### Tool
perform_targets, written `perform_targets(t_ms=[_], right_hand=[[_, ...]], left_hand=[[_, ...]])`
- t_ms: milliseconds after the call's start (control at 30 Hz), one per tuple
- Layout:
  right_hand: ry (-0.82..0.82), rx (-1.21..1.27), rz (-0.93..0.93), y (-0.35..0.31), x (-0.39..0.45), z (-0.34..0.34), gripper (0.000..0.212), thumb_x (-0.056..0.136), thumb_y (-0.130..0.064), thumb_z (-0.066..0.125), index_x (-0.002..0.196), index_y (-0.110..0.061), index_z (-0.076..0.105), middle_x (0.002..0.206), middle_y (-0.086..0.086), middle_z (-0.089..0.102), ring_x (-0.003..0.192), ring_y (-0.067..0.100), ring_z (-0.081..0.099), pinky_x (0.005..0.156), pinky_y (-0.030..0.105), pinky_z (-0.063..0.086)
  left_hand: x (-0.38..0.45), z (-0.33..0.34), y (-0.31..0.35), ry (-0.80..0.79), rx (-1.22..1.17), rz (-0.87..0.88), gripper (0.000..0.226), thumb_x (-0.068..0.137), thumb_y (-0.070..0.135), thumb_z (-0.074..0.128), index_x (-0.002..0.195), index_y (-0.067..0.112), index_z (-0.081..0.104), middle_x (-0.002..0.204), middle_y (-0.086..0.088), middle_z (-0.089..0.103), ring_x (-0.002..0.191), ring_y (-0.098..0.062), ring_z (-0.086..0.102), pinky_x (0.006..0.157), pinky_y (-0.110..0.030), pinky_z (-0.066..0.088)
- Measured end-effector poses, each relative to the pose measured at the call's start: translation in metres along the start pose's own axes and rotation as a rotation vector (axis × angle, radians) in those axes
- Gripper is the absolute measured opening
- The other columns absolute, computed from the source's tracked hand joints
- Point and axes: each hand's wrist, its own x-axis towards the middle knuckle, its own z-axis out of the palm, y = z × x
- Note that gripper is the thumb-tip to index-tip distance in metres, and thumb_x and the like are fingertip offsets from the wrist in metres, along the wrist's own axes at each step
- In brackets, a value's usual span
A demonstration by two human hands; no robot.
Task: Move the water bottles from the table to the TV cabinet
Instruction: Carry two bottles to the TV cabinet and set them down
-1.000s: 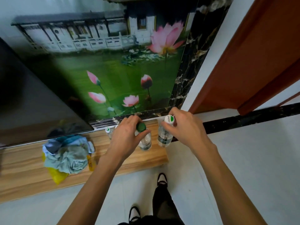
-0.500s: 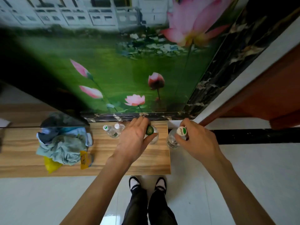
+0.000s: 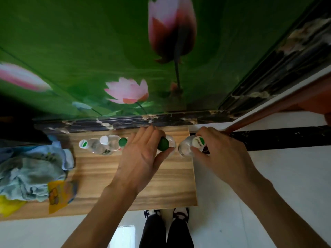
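Observation:
The low wooden TV cabinet point(image 3: 136, 178) runs under the lotus wall picture. My left hand point(image 3: 143, 158) grips a clear water bottle with a green cap point(image 3: 163, 144) near the cabinet's back right corner. My right hand point(image 3: 220, 154) holds a second clear bottle with a white and green cap point(image 3: 198, 141) just past the cabinet's right end, above its edge. Three more water bottles point(image 3: 102, 145) stand upright in a group on the cabinet, left of my left hand, close to the wall.
A bundle of blue-grey cloth point(image 3: 32, 172) with yellow packaging point(image 3: 57, 194) lies on the cabinet's left part. A dark TV screen edge point(image 3: 19, 129) is at far left. A brown door frame point(image 3: 286, 104) rises at right. My feet point(image 3: 166, 213) stand on white tile below.
The view has come closer and lower over the cabinet. Both hands have gone down with their bottles toward the cabinet's right end.

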Motion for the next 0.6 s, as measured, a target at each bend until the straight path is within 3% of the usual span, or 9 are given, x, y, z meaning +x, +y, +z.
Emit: perform_targets(t_ms=[267, 367, 600], right_hand=[[-0.039, 0.012, -0.010, 0.013, 0.023, 0.063, 0.037, 0.089, -0.046, 0.071, 0.116, -0.023, 0.061, 0.103, -0.004, 0.069, 0.089, 0.019, 0.070, 0.062, 0.033, 0.055], [-0.030, 0.026, -0.024, 0.014, 0.029, 0.079, 0.034, 0.088, -0.042, 0.073, 0.113, -0.022, 0.063, 0.102, -0.003, 0.067, 0.084, 0.020, 0.070, 0.056, 0.028, 0.047], [-0.068, 0.051, -0.030, 0.011, 0.038, 0.102, 0.033, 0.083, -0.034, 0.082, 0.108, -0.019, 0.069, 0.098, -0.001, 0.066, 0.071, 0.020, 0.069, 0.052, 0.011, 0.011]], left_hand=[[0.004, 0.061, -0.042, 0.023, 0.063, 0.073, 0.034, 0.103, 0.045, 0.060, 0.109, 0.012, 0.064, 0.099, -0.004, 0.060, 0.089, -0.024, 0.049, 0.077, -0.034, 0.032], [0.009, 0.075, -0.052, -0.004, 0.107, 0.094, 0.033, 0.102, 0.043, 0.064, 0.112, 0.012, 0.064, 0.100, -0.005, 0.061, 0.089, -0.027, 0.053, 0.077, -0.035, 0.030], [0.015, 0.101, -0.068, -0.082, 0.161, 0.109, 0.033, 0.096, 0.040, 0.070, 0.112, 0.011, 0.065, 0.102, -0.006, 0.062, 0.092, -0.029, 0.052, 0.079, -0.038, 0.032]])
